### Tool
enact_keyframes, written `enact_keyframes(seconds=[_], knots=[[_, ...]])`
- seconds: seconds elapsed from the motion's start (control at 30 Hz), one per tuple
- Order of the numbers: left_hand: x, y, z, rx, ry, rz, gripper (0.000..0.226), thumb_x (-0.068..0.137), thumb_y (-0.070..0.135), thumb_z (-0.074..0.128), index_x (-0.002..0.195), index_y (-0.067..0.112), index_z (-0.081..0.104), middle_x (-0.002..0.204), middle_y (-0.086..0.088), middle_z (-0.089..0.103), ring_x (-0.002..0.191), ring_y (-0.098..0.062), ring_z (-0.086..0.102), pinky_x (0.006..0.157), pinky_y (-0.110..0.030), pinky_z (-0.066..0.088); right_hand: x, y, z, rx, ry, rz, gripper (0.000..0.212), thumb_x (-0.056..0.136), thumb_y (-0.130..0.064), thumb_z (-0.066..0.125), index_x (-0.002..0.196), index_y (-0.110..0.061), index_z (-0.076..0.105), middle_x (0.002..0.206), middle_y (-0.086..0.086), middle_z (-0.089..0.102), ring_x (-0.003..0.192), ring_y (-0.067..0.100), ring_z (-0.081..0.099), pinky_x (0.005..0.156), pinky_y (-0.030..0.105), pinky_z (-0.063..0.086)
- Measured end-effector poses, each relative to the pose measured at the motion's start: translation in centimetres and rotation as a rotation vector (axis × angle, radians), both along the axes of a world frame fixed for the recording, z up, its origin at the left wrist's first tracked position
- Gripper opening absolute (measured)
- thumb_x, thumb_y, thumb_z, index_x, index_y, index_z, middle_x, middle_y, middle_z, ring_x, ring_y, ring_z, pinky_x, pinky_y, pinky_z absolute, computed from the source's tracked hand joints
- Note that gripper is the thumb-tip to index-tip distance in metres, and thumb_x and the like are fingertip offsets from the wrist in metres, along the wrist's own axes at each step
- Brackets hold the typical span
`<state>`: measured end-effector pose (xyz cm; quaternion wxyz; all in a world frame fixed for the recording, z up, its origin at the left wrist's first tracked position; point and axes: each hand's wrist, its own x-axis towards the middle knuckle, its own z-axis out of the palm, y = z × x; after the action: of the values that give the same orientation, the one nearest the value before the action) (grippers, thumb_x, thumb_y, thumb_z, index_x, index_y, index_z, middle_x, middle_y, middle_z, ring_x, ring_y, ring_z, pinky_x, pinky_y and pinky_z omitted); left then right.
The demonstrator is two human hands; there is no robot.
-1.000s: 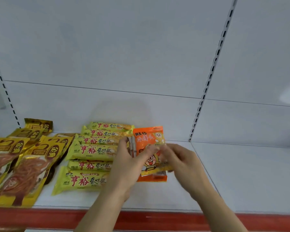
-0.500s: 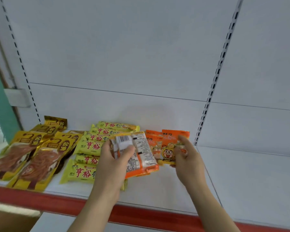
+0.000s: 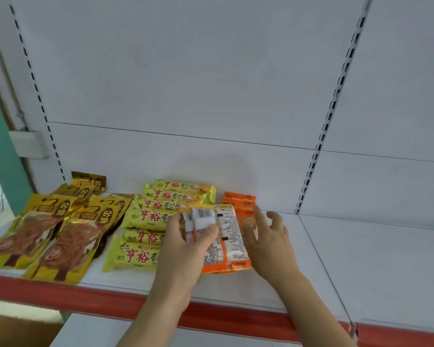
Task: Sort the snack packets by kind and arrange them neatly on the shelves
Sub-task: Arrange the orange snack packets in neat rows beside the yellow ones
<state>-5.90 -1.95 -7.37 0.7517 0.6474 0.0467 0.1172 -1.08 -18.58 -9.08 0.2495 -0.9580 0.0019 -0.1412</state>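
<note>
My left hand (image 3: 186, 249) gripped the orange packets (image 3: 226, 244) back-side up, as stock. My right hand (image 3: 268, 236), fingers spread, reached the shelved orange row (image 3: 239, 200) to tidy it.

Two bare arms, nothing worn.
Both forearms show uncovered from the lower edge, at about 6 o'clock, up to the hands: left hand (image 3: 183, 249), right hand (image 3: 271, 244). No sleeves, gloves, rings, watch or bands show; nails are short and plain.
</note>
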Motion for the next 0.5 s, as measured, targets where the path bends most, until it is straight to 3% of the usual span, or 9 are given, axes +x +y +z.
enact_keyframes(seconds=[0.03,0.1,0.17,0.23,0.3,0.4,0.5], knots=[[0.0,0.0,0.0,0.021,-0.009,-0.016,0.034,0.09,0.023,0.08,0.116,0.035,0.061,0.098,0.017,0.078,0.087,-0.004,0.076,0.077,-0.031,0.059,-0.7,-0.2,0.6,0.185,-0.082,-0.026,0.047,0.102,-0.044,0.043,0.147,-0.029,0.044,0.141,0.008,0.045,0.124,0.029,0.05,0.1,0.038,0.044],[0.1,-0.2,0.1,0.056,-0.026,-0.043,0.039,0.086,0.029,0.083,0.115,0.039,0.06,0.099,0.025,0.076,0.088,0.004,0.073,0.074,-0.02,0.056,-2.4,-0.2,1.9,0.479,-0.059,0.034,0.036,0.101,-0.051,0.044,0.114,-0.027,0.069,0.113,0.003,0.068,0.1,0.018,0.063,0.086,0.032,0.051],[0.4,-0.6,0.0,0.101,-0.023,-0.033,0.039,0.084,0.037,0.083,0.116,0.038,0.061,0.102,0.022,0.077,0.092,0.003,0.073,0.079,-0.026,0.056,-4.1,0.4,2.8,0.571,0.108,0.177,0.046,0.093,-0.061,0.055,0.093,-0.018,0.071,0.087,0.007,0.073,0.078,0.022,0.068,0.073,0.038,0.054],[0.7,-0.8,-0.2,0.134,-0.018,-0.001,0.028,0.089,0.048,0.075,0.112,0.038,0.063,0.102,0.02,0.076,0.095,-0.002,0.072,0.087,-0.037,0.058,-5.2,0.4,3.3,0.61,0.112,0.201,0.031,0.089,-0.049,0.07,0.089,-0.019,0.073,0.078,0.004,0.074,0.069,0.021,0.067,0.068,0.039,0.052],[0.6,-0.7,-0.2,0.111,0.002,0.012,0.017,0.098,0.05,0.061,0.108,0.037,0.065,0.102,0.015,0.077,0.094,-0.008,0.075,0.089,-0.047,0.06,-5.2,-0.5,3.9,0.728,-0.044,0.133,0.003,0.088,-0.028,0.075,0.089,-0.025,0.075,0.081,-0.006,0.076,0.077,0.014,0.071,0.073,0.04,0.056],[0.5,-0.5,0.3,0.012,0.062,-0.055,0.02,0.105,0.043,0.052,0.108,0.029,0.066,0.101,0.003,0.08,0.087,-0.016,0.079,0.084,-0.049,0.063,-5.1,-1.7,4.4,0.798,-0.284,0.172,0.024,0.087,-0.012,0.075,0.094,-0.035,0.075,0.104,-0.017,0.075,0.107,0.004,0.067,0.093,0.035,0.052],[0.4,-0.6,1.7,-0.207,0.158,-0.247,0.033,0.104,0.05,0.051,0.114,0.024,0.069,0.1,-0.004,0.081,0.089,-0.025,0.079,0.075,-0.043,0.062,-4.4,-1.7,2.8,0.56,-0.279,0.35,0.036,0.085,-0.008,0.076,0.096,-0.042,0.076,0.138,-0.023,0.057,0.139,0.004,0.042,0.11,0.034,0.041]])
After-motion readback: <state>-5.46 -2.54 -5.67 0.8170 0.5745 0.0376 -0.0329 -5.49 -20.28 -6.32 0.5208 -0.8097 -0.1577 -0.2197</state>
